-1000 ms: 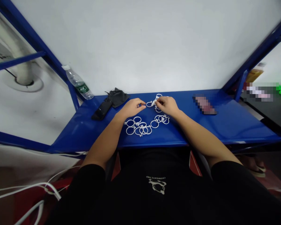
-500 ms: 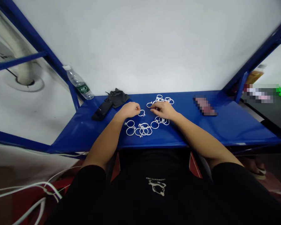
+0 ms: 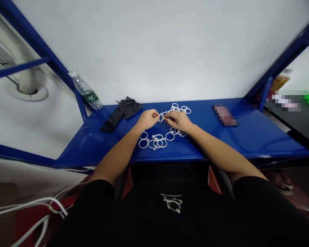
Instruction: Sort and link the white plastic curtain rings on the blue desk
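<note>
Several white plastic rings lie scattered on a blue shelf [image 3: 221, 144]. One cluster of rings [image 3: 154, 141] sits close to me, and another cluster [image 3: 181, 109] lies farther back near the wall. My left hand [image 3: 148, 118] and my right hand [image 3: 177, 120] meet above the middle of the shelf. Both pinch the same white ring [image 3: 162, 116] between their fingertips. The fingers of both hands are curled closed.
A plastic water bottle [image 3: 86, 91] leans at the back left beside a blue frame post. A black phone [image 3: 112, 121] and a crumpled black cloth [image 3: 128, 105] lie to the left of my hands. A blurred flat object [image 3: 225, 115] rests at the right.
My left hand has risen from the shelf and moved right to meet my right hand. A ring that lay between them is now held by both hands.
</note>
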Available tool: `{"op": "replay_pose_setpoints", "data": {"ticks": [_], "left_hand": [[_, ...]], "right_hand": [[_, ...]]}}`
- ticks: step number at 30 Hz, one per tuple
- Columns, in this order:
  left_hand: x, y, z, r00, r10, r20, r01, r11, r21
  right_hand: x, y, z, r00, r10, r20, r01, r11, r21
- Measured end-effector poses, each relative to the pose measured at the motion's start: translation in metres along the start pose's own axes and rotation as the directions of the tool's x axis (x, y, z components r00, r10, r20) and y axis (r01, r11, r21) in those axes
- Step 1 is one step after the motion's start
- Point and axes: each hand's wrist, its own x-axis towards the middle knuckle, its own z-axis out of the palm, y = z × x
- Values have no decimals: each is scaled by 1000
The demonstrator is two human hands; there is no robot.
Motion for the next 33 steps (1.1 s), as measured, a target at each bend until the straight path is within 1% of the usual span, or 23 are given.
{"op": "replay_pose_setpoints", "data": {"ticks": [3, 5, 7, 11, 15, 17, 21, 23, 25, 27, 29, 30, 32, 33], "left_hand": [[-1, -3, 3, 996, 67, 64, -65, 997, -42], [-3, -2, 4, 986, 132, 102, -125, 989, -73], [-6, 0, 5, 972, 202, 118, -194, 978, -80], [-9, 3, 5, 947, 306, 99, -308, 951, 10], [-8, 0, 5, 932, 361, 40, -363, 928, 86], [-7, -3, 5, 917, 398, 13, -397, 911, 112], [-7, -6, 8, 881, 471, 42, -471, 868, 158], [-7, -6, 10, 873, 484, 58, -487, 858, 167], [-8, -4, 12, 876, 479, 61, -482, 859, 173], [-8, 0, 13, 894, 446, 42, -446, 878, 175], [-8, 3, 13, 923, 384, 15, -381, 909, 170], [-8, 5, 12, 936, 351, 19, -349, 922, 168], [-9, 9, 11, 945, 313, 91, -324, 932, 161], [-10, 11, 11, 937, 316, 152, -338, 929, 153]], "right_hand": [[1, 2, 3, 1000, 5, -19, -5, 999, -32], [1, 5, 4, 999, 16, -45, -18, 999, -44], [1, 7, 4, 997, 30, -70, -33, 998, -48], [0, 9, 3, 997, 15, -71, -17, 1000, -26], [1, 8, 1, 999, 1, -52, -1, 1000, 9], [2, 8, -1, 999, 1, -40, 0, 1000, 27], [2, 7, -5, 1000, -2, -4, 2, 998, 63], [2, 6, -6, 1000, 3, 21, -5, 997, 73], [3, 6, -7, 999, 14, 39, -17, 997, 70], [4, 6, -9, 999, 32, 38, -33, 999, 42], [5, 9, -12, 998, 63, 4, -63, 998, -15], [5, 11, -14, 996, 84, -24, -86, 995, -50], [5, 18, -17, 986, 139, -90, -149, 982, -113], [5, 21, -19, 978, 169, -126, -186, 973, -136]]}}
